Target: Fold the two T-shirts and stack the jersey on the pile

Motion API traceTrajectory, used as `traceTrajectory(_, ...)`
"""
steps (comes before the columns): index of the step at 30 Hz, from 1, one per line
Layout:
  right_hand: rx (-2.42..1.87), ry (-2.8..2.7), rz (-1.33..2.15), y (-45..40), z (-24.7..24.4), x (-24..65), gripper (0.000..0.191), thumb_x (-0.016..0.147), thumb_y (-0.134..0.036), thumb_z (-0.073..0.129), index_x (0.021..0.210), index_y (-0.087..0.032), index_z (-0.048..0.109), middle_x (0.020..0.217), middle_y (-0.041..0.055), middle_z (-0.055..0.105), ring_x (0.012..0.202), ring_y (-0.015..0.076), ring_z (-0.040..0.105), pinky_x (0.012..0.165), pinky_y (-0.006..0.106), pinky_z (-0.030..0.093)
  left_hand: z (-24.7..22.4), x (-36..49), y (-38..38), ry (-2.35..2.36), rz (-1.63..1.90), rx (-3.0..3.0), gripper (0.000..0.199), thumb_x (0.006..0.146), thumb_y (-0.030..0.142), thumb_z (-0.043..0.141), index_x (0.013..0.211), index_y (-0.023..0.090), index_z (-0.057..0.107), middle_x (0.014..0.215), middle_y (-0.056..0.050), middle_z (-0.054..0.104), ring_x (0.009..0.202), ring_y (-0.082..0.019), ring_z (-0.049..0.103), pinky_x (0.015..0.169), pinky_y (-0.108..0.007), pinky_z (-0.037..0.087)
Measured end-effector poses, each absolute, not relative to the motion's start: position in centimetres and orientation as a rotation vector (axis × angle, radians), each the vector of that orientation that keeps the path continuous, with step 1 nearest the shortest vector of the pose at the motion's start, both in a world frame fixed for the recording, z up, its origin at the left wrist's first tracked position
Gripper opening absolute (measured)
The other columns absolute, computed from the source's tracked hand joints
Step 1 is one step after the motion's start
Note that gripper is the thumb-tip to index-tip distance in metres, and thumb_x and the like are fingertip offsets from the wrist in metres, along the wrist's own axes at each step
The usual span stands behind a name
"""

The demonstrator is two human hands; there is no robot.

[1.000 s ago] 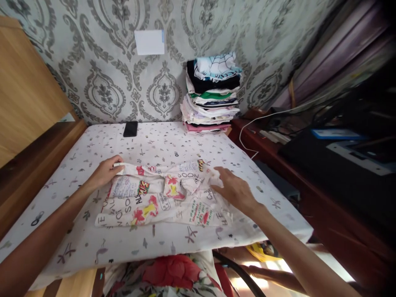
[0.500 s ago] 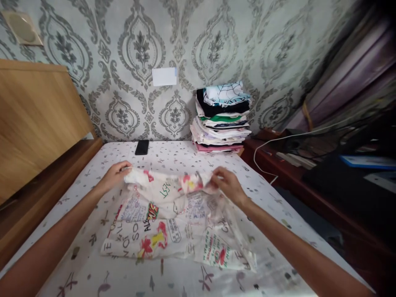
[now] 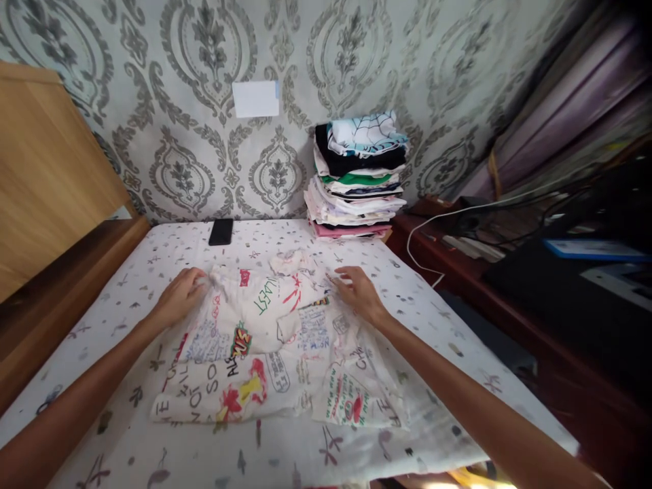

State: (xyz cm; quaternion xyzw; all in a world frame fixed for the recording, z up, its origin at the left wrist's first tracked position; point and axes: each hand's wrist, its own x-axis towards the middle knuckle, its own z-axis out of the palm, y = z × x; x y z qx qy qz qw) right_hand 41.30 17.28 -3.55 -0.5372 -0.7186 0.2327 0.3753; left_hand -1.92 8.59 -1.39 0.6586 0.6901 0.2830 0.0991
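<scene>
- Head view: thin white cloth garment with red, green and black printed lettering (image 3: 262, 327) lies spread on the surface covered in white patterned cloth (image 3: 275, 451), between the person's forearms.
- Left hand (image 3: 179, 297): at garment's upper left corner, fingers curled; can't tell if clamped on cloth.
- Right hand (image 3: 359, 293): at upper right edge, fingertips close to cloth; can't tell if pinching or just apart.
- Garment's left part fairly flat; right part wrinkled, top edge bunched near the middle.
- Handling, my judgement: cloth looks flimsy, likely creases easily; light, even outward pull from both sides, bunched top edge teased out, flat palm over wrinkles. Tugging one side alone could skew it.
- Behind: tall stack of folded multicoloured clothes (image 3: 359, 187) and flat black rectangular phone-like object (image 3: 221, 231), both well apart from hands.
</scene>
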Motion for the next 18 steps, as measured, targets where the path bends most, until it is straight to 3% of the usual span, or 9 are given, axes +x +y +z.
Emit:
traceTrajectory(6,-1.631,-2.034,0.374,6.5,-3.7,46.3,0.043,0.091,-0.054,0.052,0.118,-0.022,0.060,0.109,0.0111,0.062,0.093,0.0274,0.066,0.079,0.043,0.055,0.8,-0.9,-1.1,1.803,0.365,2.061,0.037,0.089,0.056,0.047,0.101,0.024,0.061,0.097,-0.005,0.063,0.089,-0.024,0.060,0.077,-0.032,0.047)
traceTrajectory(10,-1.671,-2.052,0.327,0.5,-3.8,46.6,0.052,0.091,-0.060,0.052,0.126,-0.021,0.055,0.099,0.0108,0.065,0.090,0.0285,0.065,0.081,0.046,0.055,1.4,0.1,-4.1,1.673,0.178,2.042,0.040,0.086,0.055,0.058,0.114,0.027,0.061,0.106,-0.004,0.065,0.093,-0.024,0.060,0.078,-0.030,0.046)
traceTrajectory(14,-1.541,-2.223,0.206,-2.5,-4.0,46.1,0.053,0.089,-0.057,0.059,0.132,-0.025,0.056,0.123,0.0154,0.059,0.112,0.0342,0.058,0.092,0.054,0.051,0.9,0.5,-4.2,1.583,-0.006,2.034,0.024,0.088,0.046,0.049,0.084,0.023,0.055,0.075,0.001,0.059,0.070,-0.019,0.055,0.064,-0.027,0.041)
traceTrajectory(18,-1.370,-2.353,0.215,-2.8,-3.4,45.6,0.028,0.090,-0.039,0.062,0.114,-0.025,0.065,0.137,0.0136,0.055,0.125,0.0353,0.051,0.097,0.056,0.048,2.0,0.7,-3.9,1.510,0.118,2.169,0.023,0.083,0.041,0.050,0.068,0.023,0.049,0.077,-0.001,0.062,0.072,-0.019,0.056,0.067,-0.026,0.044)
